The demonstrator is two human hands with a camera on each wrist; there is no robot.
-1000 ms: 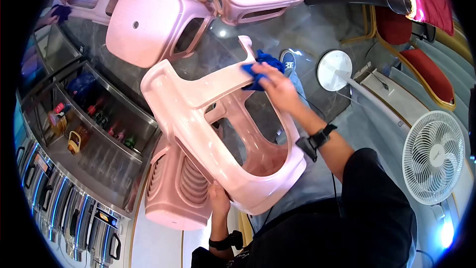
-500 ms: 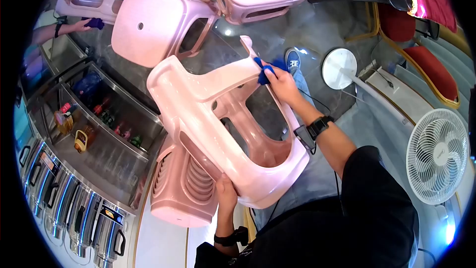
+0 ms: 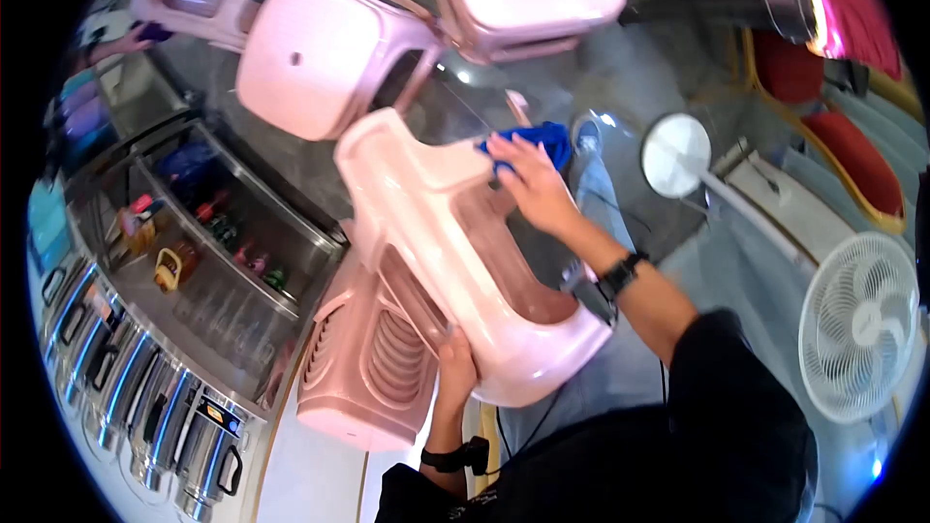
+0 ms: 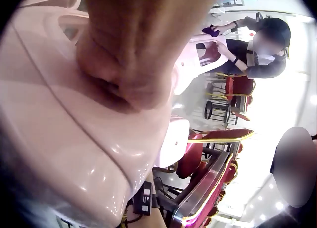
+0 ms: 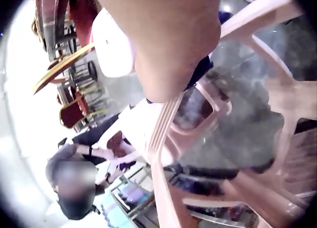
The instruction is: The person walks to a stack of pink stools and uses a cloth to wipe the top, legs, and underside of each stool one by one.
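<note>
Head view: the pink stool fills the centre of the frame, tipped over, its long axis slanting from the leg ends at upper left to what I take to be the seat at lower right. On my remote feed, the left hand grips the stool's near edge, below centre. The right hand, above and right of centre, has its fingers spread over the blue cloth against the stool; blur and overlap keep me from telling whether they close on it. Key relation: the stool extends left and downward from the right hand, which I judge nearer the leg ends, the left hand being nearer the seat.
</note>
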